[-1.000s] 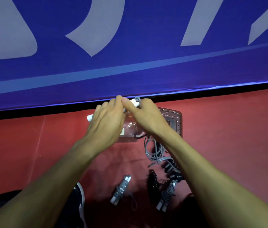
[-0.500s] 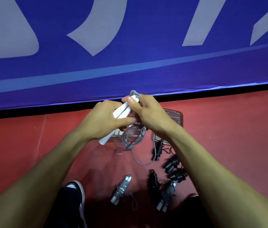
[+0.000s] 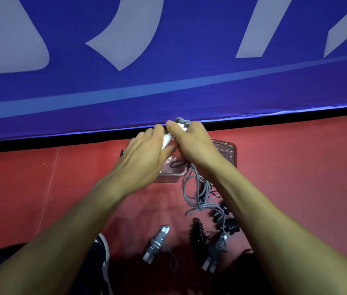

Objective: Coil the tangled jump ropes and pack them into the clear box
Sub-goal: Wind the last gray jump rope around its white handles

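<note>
Between the two hands, white jump rope handles (image 3: 167,142) are held up over the clear box (image 3: 230,153), near the base of the blue banner (image 3: 168,60). Left hand (image 3: 147,154) lies over the lower end of the handles, fingers bent loosely across them, thumb toward the right hand; can't tell how firmly it grips. Right hand (image 3: 196,143) is curled round the upper end, thumb pressing on the handles, with grey cord (image 3: 182,120) looped above its fingers. More of that grey cord (image 3: 198,192) hangs from under the right hand in loose loops, down onto the red floor (image 3: 296,167) below the right wrist. Box sits on the floor directly under both hands, mostly hidden; something dark lies inside it, unclear what. Nearer the person, under the right forearm, lie black coiled ropes (image 3: 198,233) and a grey wrapped rope with white handles (image 3: 215,252). Another grey wrapped rope (image 3: 156,244) lies between the forearms, its cord end trailing loose. Shoe (image 3: 104,250) shows under the left forearm.
</note>
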{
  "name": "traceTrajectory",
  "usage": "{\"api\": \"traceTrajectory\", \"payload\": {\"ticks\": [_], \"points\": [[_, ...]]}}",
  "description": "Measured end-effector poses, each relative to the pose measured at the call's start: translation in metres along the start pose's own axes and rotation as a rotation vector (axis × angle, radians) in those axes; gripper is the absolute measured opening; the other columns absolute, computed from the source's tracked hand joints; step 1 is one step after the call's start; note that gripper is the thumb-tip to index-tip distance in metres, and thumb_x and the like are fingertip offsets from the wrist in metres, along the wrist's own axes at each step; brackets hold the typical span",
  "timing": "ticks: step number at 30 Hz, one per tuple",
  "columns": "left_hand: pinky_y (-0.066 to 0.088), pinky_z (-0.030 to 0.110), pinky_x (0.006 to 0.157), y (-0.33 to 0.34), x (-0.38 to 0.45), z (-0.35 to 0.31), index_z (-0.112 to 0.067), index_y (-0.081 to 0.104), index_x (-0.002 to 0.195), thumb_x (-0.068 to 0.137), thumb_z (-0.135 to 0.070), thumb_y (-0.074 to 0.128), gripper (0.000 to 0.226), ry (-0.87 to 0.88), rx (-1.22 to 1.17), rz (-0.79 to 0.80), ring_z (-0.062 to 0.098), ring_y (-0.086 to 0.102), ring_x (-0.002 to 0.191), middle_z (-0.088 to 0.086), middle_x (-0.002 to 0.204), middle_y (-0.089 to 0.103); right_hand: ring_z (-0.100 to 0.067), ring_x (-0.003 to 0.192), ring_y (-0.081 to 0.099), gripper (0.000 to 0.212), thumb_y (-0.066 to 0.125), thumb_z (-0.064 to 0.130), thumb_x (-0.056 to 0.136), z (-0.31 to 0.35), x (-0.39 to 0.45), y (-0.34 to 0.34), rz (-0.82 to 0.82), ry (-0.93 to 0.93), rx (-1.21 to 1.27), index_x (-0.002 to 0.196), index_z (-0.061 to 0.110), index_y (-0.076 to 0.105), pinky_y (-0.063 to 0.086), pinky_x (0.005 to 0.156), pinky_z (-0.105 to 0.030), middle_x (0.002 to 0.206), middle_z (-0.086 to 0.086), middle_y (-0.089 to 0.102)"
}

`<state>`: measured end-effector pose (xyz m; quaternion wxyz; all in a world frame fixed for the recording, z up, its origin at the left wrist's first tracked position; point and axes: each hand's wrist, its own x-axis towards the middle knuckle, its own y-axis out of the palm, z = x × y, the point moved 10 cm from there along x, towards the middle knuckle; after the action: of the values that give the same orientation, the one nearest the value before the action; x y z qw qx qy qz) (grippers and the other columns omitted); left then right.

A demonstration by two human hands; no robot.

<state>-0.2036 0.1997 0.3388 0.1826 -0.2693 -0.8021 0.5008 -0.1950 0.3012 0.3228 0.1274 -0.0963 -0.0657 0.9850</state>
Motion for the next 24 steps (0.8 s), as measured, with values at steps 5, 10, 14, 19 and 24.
{"api": "traceTrajectory", "payload": {"ticks": [5,10,14,19,24], "points": [[0.036,0.026,0.062,-0.005,0.001,0.004,-0.022,0.051,0.092,0.097,-0.04,0.059,0.02,-0.09,-0.296,0.087,0.015,0.054,0.078,-0.003,0.086,0.059,-0.013,0.059,0.059,0.015,0.053,0.027,0.103,-0.004,0.003,0.003,0.136,-0.008,0.07,0.092,0.017,0.048,0.05,0.058,-0.03,0.068,0.002,0.064],[0.036,0.025,0.058,-0.015,0.0,0.013,-0.018,0.056,0.087,0.086,-0.038,0.072,0.026,-0.107,-0.274,0.013,0.011,0.059,0.077,-0.008,0.077,0.067,-0.01,0.052,0.04,0.046,0.048,0.039,0.104,0.013,-0.001,-0.001,0.101,-0.19,-0.286,0.069,0.01,0.05,0.034,0.055,-0.029,0.059,0.002,0.047],[0.035,0.028,0.056,-0.019,-0.001,0.018,-0.012,0.053,0.086,0.082,-0.038,0.076,0.035,-0.147,-0.274,-0.025,0.012,0.057,0.073,-0.001,0.076,0.066,-0.018,0.054,0.045,0.062,0.042,0.048,0.105,0.023,-0.01,-0.001,0.091,-0.206,-0.504,0.063,0.005,0.053,0.037,0.056,-0.033,0.059,-0.01,0.052],[0.04,0.024,0.051,-0.018,-0.002,0.012,-0.006,0.045,0.092,0.089,-0.02,0.071,0.029,-0.128,-0.357,0.013,0.007,0.063,0.059,0.003,0.074,0.068,-0.032,0.069,0.057,0.075,0.038,0.06,0.101,0.022,-0.011,-0.003,0.04,-0.2,-0.614,0.073,-0.005,0.062,0.048,0.068,-0.04,0.071,-0.022,0.063],[0.036,0.023,0.058,-0.017,0.003,0.006,-0.011,0.051,0.093,0.095,-0.027,0.063,0.021,-0.061,-0.27,-0.033,0.019,0.055,0.073,-0.003,0.077,0.058,-0.012,0.046,0.029,0.063,0.047,0.048,0.103,0.028,-0.009,-0.012,-0.007,-0.178,-0.504,0.053,0.01,0.042,0.026,0.045,-0.022,0.047,0.003,0.032]]}}
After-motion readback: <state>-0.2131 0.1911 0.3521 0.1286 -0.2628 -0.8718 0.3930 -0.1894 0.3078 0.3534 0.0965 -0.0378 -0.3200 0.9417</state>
